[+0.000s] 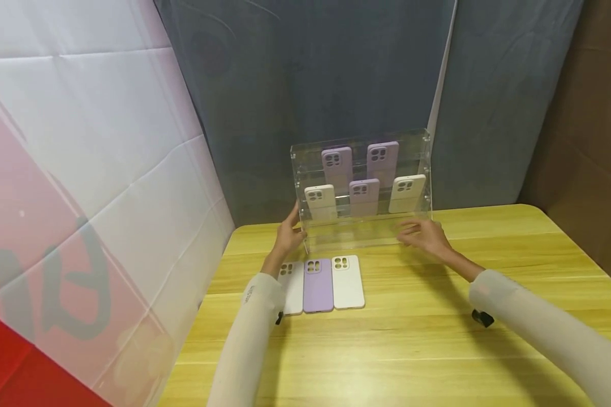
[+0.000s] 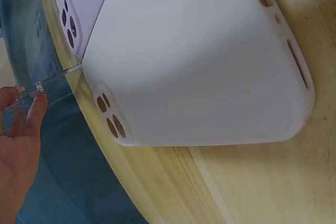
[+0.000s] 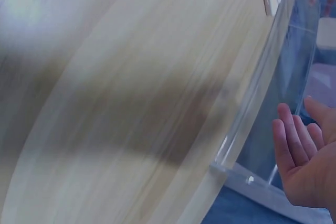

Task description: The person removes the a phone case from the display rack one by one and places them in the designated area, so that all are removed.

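A clear acrylic display rack [image 1: 353,233] stands near the table's back edge. Two purple phone cases [image 1: 382,164] lean in its upper tier. Below them a purple case [image 1: 364,196] sits between a white case [image 1: 322,202] and another white case [image 1: 407,193]. My left hand [image 1: 289,234] grips the rack's left side panel, fingers and thumb at its edge in the left wrist view. In front of the rack's lower right, my right hand [image 1: 424,234] holds nothing, its fingers [image 3: 294,137] loosely extended close to the clear panel.
Three phone cases lie side by side on the wooden table [image 1: 387,350], before the rack: a white one [image 1: 291,288] partly behind my left wrist, a purple one [image 1: 318,285] and a white one [image 1: 348,282]. Grey curtain [image 1: 356,68] hangs behind the table.
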Demonstrator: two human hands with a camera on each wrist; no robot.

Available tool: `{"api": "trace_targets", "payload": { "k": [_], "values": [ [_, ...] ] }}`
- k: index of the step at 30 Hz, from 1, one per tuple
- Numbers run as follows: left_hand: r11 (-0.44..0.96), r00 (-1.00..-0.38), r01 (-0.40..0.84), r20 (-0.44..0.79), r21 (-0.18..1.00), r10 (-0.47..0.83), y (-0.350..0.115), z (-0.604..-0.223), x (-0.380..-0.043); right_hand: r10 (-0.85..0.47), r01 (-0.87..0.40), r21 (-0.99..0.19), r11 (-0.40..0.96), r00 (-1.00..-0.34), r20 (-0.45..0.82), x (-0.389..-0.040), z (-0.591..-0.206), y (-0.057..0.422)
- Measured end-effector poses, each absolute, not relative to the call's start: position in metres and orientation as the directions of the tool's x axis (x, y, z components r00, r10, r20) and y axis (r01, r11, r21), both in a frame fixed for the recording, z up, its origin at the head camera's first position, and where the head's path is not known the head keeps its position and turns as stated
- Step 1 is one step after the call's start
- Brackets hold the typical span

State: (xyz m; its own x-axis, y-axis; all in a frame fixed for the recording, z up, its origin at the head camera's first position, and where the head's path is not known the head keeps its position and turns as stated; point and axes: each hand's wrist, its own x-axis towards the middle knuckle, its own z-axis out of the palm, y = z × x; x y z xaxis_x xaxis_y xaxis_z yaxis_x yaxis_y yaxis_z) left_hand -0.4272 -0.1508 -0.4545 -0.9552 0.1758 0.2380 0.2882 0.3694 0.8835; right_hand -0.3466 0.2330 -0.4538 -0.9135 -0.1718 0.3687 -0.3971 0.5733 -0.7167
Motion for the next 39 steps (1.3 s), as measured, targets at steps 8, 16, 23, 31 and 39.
{"api": "trace_targets", "payload": {
  "k": [8, 16, 23, 31, 39],
  "values": [
    [0.379, -0.960, 0.273, 0.226, 0.884, 0.163, -0.150, -0.454, -0.426, -0.143, -0.402, -0.679, 0.614, -0.903, 0.406, -0.352, -0.442, 0.253],
    [0.374, -0.961, 0.272, 0.225, 0.887, 0.163, -0.150, -0.454, -0.426, -0.121, -0.393, -0.642, 0.658, -0.897, 0.424, -0.354, -0.429, 0.270],
    [0.377, -0.961, 0.271, 0.226, 0.885, 0.159, -0.150, -0.453, -0.425, -0.072, -0.366, -0.622, 0.692, -0.893, 0.444, -0.359, -0.418, 0.280],
    [0.388, -0.960, 0.276, 0.231, 0.879, 0.159, -0.152, -0.454, -0.426, -0.038, -0.367, -0.605, 0.707, -0.874, 0.485, -0.367, -0.408, 0.287],
    [0.361, -0.962, 0.264, 0.217, 0.894, 0.164, -0.151, -0.454, -0.425, -0.031, -0.386, -0.596, 0.704, -0.855, 0.517, -0.369, -0.396, 0.291]
  ]
}}
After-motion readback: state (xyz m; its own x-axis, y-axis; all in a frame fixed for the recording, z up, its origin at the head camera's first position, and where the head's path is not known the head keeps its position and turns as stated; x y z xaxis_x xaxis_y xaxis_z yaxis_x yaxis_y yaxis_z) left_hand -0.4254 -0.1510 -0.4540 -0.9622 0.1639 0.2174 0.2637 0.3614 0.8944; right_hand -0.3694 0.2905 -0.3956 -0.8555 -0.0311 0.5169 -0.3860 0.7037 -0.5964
